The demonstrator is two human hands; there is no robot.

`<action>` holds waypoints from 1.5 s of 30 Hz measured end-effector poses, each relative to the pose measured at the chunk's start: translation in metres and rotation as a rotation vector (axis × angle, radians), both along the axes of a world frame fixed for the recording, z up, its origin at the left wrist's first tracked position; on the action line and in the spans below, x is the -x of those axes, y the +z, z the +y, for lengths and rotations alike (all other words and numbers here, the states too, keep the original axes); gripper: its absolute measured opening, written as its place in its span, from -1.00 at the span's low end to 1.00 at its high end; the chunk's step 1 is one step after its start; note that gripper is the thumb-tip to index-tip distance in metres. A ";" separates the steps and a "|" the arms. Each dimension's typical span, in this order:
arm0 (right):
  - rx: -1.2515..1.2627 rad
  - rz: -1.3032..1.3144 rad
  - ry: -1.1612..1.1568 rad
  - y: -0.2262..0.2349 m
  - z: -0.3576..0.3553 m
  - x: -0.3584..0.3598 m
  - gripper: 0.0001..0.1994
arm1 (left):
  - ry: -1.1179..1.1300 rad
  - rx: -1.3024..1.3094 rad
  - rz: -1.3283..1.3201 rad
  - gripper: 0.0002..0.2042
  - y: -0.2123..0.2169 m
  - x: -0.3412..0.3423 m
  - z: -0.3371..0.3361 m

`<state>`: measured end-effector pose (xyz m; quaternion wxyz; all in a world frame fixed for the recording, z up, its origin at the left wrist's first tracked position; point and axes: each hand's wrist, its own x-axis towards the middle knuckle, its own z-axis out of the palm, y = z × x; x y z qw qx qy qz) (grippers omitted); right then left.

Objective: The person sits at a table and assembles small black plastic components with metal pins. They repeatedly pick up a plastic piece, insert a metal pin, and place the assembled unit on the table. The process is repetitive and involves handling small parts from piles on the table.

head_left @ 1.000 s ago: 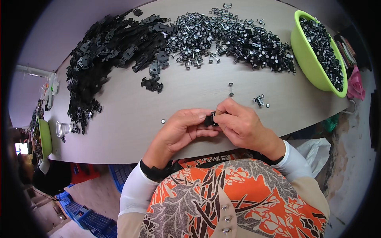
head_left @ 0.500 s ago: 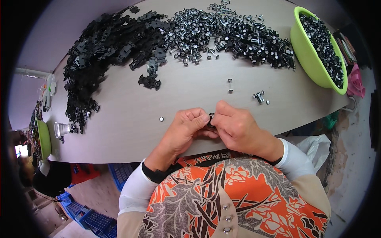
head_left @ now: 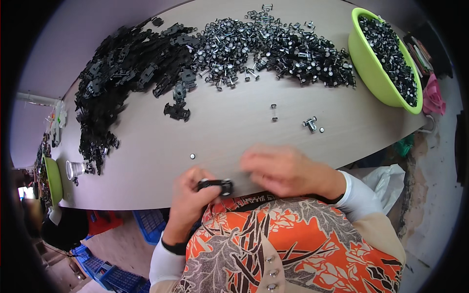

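Note:
My left hand (head_left: 190, 195) is closed around one end of a black toy car chassis (head_left: 215, 186), at the table's near edge. A wheel with a pale hub shows at the chassis's free end. To the right of it, apart from it, my right hand (head_left: 273, 168) is over the table edge. Motion smears its fingers, so whether anything is in them is hidden. A small loose wheel (head_left: 192, 156) lies beyond my left hand. Farther off lie a single wheel axle (head_left: 274, 113), a small clump of wheel axles (head_left: 309, 124) and another loose wheel (head_left: 322, 130).
Black chassis (head_left: 117, 63) are heaped at the far left. A pile of wheel axles (head_left: 229, 44) spreads across the back. At the right a lime green basin (head_left: 376, 73) is full of wheels. A clear cup (head_left: 75, 169) stands at the left edge, near another green basin (head_left: 53, 180).
My hands have come apart. The left one has moved left and nearer with the chassis; the right has let go of it and is moving.

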<state>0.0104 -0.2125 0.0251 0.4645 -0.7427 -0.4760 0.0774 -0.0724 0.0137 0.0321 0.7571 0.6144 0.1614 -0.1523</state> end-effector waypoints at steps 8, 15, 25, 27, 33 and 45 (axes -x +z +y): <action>0.284 -0.262 -0.433 -0.004 -0.018 -0.046 -0.79 | 0.112 -0.322 0.224 -0.73 0.017 0.097 0.097; 0.375 -0.212 -0.430 -0.011 -0.008 -0.050 -0.83 | 0.133 -0.997 0.023 -0.89 0.035 0.055 0.111; 0.336 -0.213 -0.483 -0.012 -0.014 -0.046 -0.84 | -0.248 -1.444 -0.695 -0.76 -0.011 -0.113 0.063; 0.317 -0.220 -0.482 -0.014 -0.016 -0.044 -0.84 | -0.252 -1.431 -0.507 -0.77 -0.008 -0.113 0.057; 0.172 -0.092 -0.384 -0.010 -0.014 -0.041 -0.78 | -0.102 -0.874 -0.354 -0.83 -0.003 -0.089 0.041; -0.169 -0.317 -0.242 0.005 0.004 -0.015 -0.53 | -0.269 0.269 0.104 -0.84 0.001 -0.074 -0.021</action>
